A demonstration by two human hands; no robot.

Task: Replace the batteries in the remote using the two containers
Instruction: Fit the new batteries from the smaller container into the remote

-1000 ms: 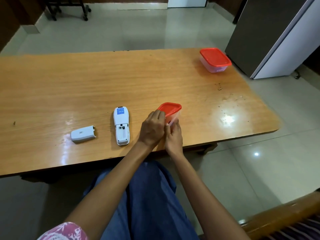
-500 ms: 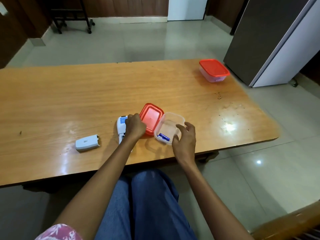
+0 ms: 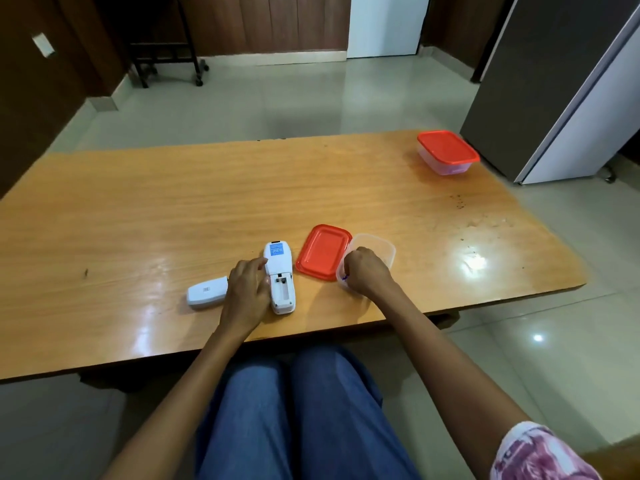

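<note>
A white plastic remote control [image 3: 280, 277] lay face down near the front edge of a long wooden surface [image 3: 173, 202], its battery compartment open and showing empty. Just left of it, the left hand [image 3: 246, 289] rested flat with fingers spread loosely, its thumb side touching the remote's left edge and gripping nothing. Farther left, partly tucked under that hand, lay the white plastic battery cover [image 3: 207, 292].

To the right of the remote sat a red rectangular plastic lid [image 3: 323, 251], upturned on the surface. Touching its right edge stood an open clear plastic container [image 3: 377, 249]. The right hand [image 3: 365, 271] reached down into this container with its fingers curled together; a small blue speck showed at the fingertips, but whether they were pinching anything could not be told.

Well apart, at the far right corner of the surface, stood a second clear plastic container with a red lid [image 3: 447, 152] closed on it. Blue-trousered knees [image 3: 294, 410] showed below the near edge. A grey cabinet [image 3: 561, 84] stood on the tiled floor to the far right.
</note>
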